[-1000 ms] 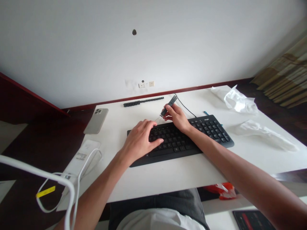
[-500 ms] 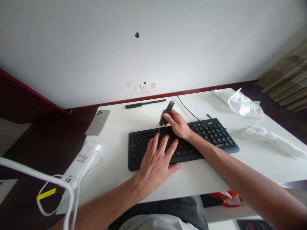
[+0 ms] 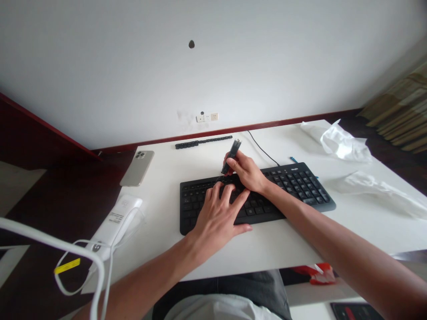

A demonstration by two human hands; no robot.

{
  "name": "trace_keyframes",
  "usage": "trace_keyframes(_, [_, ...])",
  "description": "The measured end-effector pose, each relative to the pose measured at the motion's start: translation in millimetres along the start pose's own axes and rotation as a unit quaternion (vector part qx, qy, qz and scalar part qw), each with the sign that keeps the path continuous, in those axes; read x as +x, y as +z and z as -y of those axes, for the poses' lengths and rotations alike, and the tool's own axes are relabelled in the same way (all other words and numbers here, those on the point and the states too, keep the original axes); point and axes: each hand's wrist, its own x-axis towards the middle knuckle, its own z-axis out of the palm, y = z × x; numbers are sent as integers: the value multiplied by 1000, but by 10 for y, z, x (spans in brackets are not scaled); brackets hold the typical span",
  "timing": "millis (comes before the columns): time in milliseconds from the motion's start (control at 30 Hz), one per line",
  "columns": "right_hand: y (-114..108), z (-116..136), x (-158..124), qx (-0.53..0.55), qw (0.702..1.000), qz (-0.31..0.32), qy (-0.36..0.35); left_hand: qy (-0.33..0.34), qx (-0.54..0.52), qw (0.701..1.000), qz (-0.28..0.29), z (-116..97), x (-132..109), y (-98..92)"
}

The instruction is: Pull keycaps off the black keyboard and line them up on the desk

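A black keyboard (image 3: 312,201) lies on the white table, slightly angled. My left hand (image 3: 216,209) rests over its left part, fingers spread and fingertips on or just above the keys. My right hand (image 3: 248,173) is closed around a black-handled keycap puller (image 3: 231,158), held tilted above the upper rows. Thin wire runs from its lower end down toward the left fingertips; the wire's tip is hard to make out. Behind the keyboard lies a line of loose black keycaps (image 3: 203,142). My hands cover many of the middle keys.
A phone (image 3: 137,168) lies face down at the left, near a white power strip (image 3: 115,226) with white cables. Crumpled white plastic bags (image 3: 347,144) lie at the right. The keyboard's black cable (image 3: 263,148) runs to the back edge, beside the wall.
My left fingers have bent and drawn closer to the puller's wire. The puller has stayed nearly in place in my right hand. The whole view has shifted slightly.
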Motion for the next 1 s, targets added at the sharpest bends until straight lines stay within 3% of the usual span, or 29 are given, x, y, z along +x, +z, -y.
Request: trace_keyframes(1000, [1, 41, -10, 13, 1000, 21, 4, 15, -3, 1000, 2, -4, 11, -23])
